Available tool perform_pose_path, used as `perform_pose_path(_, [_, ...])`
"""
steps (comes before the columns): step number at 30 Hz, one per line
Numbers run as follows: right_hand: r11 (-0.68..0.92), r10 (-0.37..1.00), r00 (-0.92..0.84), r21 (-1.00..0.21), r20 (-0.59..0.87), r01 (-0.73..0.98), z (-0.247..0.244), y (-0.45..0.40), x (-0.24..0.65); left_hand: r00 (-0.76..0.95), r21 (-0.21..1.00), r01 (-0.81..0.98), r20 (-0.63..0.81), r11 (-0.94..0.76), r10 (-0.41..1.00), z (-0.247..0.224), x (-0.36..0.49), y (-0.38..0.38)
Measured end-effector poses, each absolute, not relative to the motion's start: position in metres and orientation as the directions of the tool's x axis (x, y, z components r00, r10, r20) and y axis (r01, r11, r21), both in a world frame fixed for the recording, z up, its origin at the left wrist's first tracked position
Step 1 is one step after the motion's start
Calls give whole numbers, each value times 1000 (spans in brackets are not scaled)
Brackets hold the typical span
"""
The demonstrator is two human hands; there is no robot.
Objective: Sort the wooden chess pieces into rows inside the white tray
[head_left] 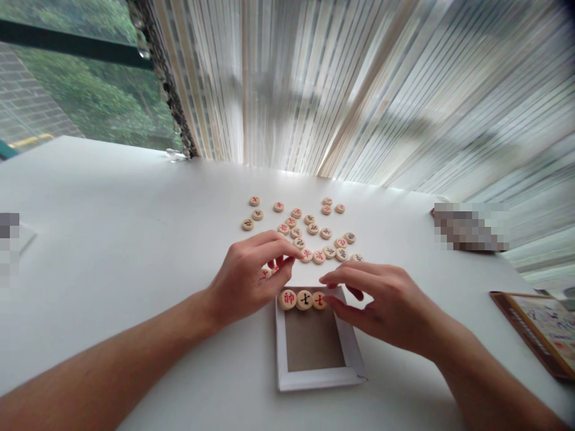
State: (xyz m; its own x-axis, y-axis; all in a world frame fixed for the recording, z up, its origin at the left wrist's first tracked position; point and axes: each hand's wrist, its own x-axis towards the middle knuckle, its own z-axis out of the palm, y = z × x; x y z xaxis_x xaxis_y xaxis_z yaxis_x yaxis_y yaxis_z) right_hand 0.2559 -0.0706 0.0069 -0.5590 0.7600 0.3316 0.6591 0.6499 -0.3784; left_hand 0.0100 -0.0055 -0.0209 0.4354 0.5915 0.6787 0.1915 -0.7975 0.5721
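A shallow white box (281, 347) with a grey-brown bottom lies on the white table. Along its far edge sit three round wooden pieces: a red-marked one (288, 299), a black-marked one (304, 300) and another red-marked one (318, 300). My left hand (256, 272) hovers beyond the box's left corner, fingers curved and apart, its index fingertip beside a red-marked piece (306, 255). My right hand (375, 299) is at the box's far right corner, thumb and fingers apart, the thumb tip near the rightmost piece in the box. Neither hand visibly holds anything.
Several more wooden pieces (313, 228) are scattered on the table (148, 239) beyond my hands. A few are partly hidden behind my left hand. A brown-edged box (534, 335) lies at the right. Striped curtains (287, 90) and a window (90, 78) border the far side.
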Motion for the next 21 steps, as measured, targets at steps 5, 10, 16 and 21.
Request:
perform_pose_path(5, [560,794,-310,-432,523,706,-6,-54,263,372,548,283,694,-787,616,-19,2,8])
perform_pose_path(10, [481,822,-176,-497,541,722,-22,-42,265,168,600,454,669,-659,724,-15,-17,34])
perform_pose_path(16, [456,841,-163,-513,516,727,-29,-38,269,1,640,634,560,-434,829,-16,-38,63])
perform_pose_path(21, [460,838,-160,-518,521,721,-32,-38,270,70,573,722,497,-388,865,-29,-46,81])
